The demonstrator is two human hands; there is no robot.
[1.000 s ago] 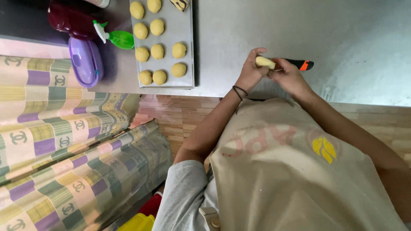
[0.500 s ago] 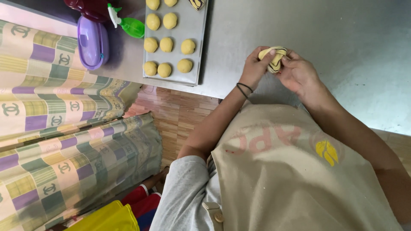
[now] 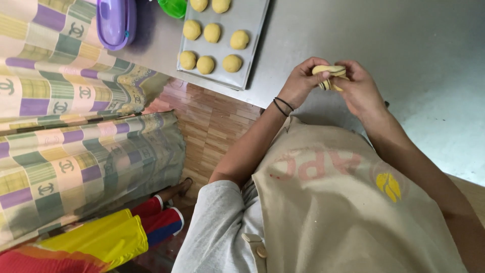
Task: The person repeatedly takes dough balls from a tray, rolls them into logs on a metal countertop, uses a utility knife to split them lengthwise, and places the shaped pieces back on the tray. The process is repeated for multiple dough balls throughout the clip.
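Observation:
A yellow lump of dough [image 3: 328, 76] with darker folds is pinched between both my hands above the grey metal table [image 3: 404, 50]. My left hand [image 3: 302, 81], with black bands on the wrist, grips its left end. On the other end my right hand [image 3: 359, 91] has its fingers curled over the dough. To the left, a grey baking tray [image 3: 252, 45] holds several round yellow dough balls [image 3: 212, 33] in rows.
A purple lidded container [image 3: 116, 20] and a green plastic item [image 3: 174, 6] lie at the table's far left. A patchwork cloth [image 3: 65, 116] hangs off the table side. Wooden floor [image 3: 212, 126] shows below, and a person's foot and red trouser leg [image 3: 164, 220] are beside me.
The dough was a long roll held over an orange-handled tool; it is now folded into a compact lump between both hands. The tool is gone from view. The camera has shifted left.

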